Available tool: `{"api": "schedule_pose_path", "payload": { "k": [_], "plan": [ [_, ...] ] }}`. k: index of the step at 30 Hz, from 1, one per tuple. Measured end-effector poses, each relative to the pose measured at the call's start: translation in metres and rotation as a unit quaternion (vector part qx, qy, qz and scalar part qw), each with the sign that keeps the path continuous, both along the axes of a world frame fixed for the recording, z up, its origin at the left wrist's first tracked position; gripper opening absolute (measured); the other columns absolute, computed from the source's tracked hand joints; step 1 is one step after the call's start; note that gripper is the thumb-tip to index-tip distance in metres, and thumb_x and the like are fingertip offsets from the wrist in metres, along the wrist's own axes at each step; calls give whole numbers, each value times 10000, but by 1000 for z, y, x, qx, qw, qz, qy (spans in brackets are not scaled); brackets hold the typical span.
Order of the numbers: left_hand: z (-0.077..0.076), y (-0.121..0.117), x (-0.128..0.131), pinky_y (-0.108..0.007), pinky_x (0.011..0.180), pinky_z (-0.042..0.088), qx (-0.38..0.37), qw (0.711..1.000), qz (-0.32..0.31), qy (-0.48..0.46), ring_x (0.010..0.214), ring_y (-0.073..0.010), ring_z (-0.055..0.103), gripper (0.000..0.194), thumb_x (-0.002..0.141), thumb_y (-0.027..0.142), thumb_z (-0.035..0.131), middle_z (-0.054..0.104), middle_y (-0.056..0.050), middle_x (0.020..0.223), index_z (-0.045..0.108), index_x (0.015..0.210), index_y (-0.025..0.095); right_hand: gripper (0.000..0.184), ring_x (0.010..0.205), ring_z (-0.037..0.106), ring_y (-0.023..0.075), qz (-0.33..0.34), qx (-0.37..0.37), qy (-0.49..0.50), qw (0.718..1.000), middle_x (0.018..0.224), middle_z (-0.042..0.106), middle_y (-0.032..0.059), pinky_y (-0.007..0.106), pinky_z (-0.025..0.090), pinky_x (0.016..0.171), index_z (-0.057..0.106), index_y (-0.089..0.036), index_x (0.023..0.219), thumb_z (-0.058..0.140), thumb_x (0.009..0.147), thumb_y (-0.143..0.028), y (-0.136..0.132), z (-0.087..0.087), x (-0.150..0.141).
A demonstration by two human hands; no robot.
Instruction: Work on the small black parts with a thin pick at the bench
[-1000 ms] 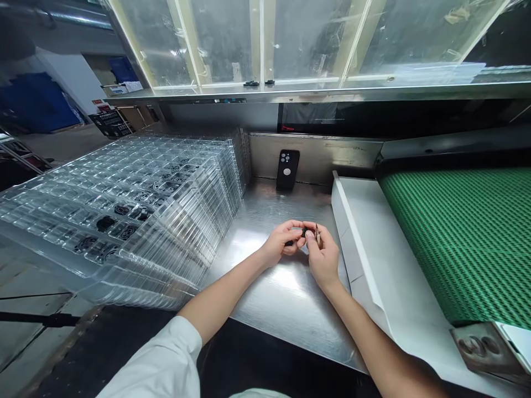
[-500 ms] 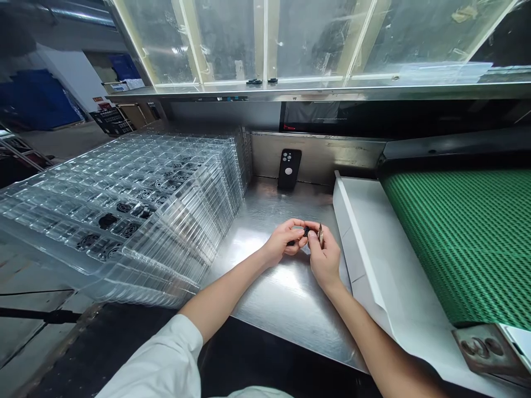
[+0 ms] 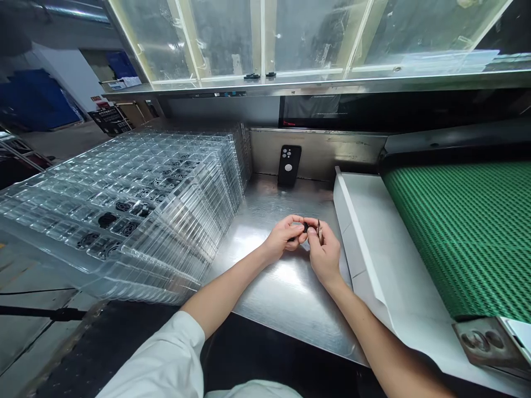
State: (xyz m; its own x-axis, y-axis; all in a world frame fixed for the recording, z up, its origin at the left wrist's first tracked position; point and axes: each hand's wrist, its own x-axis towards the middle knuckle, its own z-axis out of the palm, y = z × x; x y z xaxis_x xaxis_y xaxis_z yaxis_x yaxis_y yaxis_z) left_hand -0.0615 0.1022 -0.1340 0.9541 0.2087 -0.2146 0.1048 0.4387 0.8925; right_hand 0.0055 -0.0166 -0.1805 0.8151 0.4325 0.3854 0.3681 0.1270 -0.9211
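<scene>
- Head view: the left hand (image 3: 280,240) and the right hand (image 3: 326,257) meet above the middle of the desk (image 3: 274,298), fingertips close together.
- The left hand grasps a small black part (image 3: 306,227) with thumb and fingers; more dark material shows under its curled fingers, though what it is cannot be made out.
- The right hand is closed too, its thumb and fingers at the other side of the small black part, with a slim, pointed metal piece (image 3: 319,231) standing up between thumb and forefinger; it looks like a tool, but at this size I cannot be certain.
- The small black part is thus between the two hands, over the shiny metal desk.
- To the left rises a tall stack of clear plastic trays (image 3: 203,204); black round pieces (image 3: 108,220) sit in some compartments near the stack's right side.
- Beyond the hands, a black phone (image 3: 289,166) leans upright against the metal back wall (image 3: 319,152).
- To the right, a white ledge (image 3: 373,221) runs between the desk and a green belt (image 3: 468,221).
- Near the belt's closest corner is a metal block (image 3: 481,340) with round marks.
- Above, a cabinet with clear panels (image 3: 307,41) spans the scene.
</scene>
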Motion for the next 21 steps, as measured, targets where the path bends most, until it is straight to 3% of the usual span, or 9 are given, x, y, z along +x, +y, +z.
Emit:
{"api": "schedule_pose_path", "payload": {
  "k": [12, 16, 18, 21],
  "plan": [
    [-2, -1, 1, -192, 422, 103, 6, 1000, 18, -15, 383, -9, 236, 618, 701, 552, 862, 577, 62, 616, 549, 1080, 178, 268, 917, 637, 225, -25, 1, -5, 1000, 1070, 693, 74, 366, 507, 807, 693, -212, 1166, 540, 1008, -366, 0, 0, -1],
    [-2, 0, 1, -194, 426, 103, 3, 999, 40, -29, 383, -12, 236, 570, 735, 529, 837, 585, 61, 633, 548, 1085, 184, 367, 671, 579, 167, -44, 6, 22, 999, 1001, 667, 58, 316, 481, 619, 659, -189, 1216, 607, 991, -473, 0, 0, -1],
    [-1, 1, 2, -195, 433, 101, 5, 998, 51, -34, 387, -12, 237, 547, 753, 522, 823, 588, 58, 644, 549, 1086, 184, 396, 612, 541, 152, -46, 4, 32, 998, 988, 662, 53, 309, 452, 575, 652, -186, 1192, 597, 997, -526, 0, -1, -1],
    [0, 0, 1, -198, 435, 100, 7, 997, 64, -42, 391, -14, 246, 536, 758, 515, 820, 590, 54, 651, 548, 1076, 180, 392, 707, 587, 187, -22, 0, 15, 1000, 933, 663, 47, 326, 464, 650, 671, -203, 1058, 493, 1059, -552, -1, -2, 1]
  ]
}}
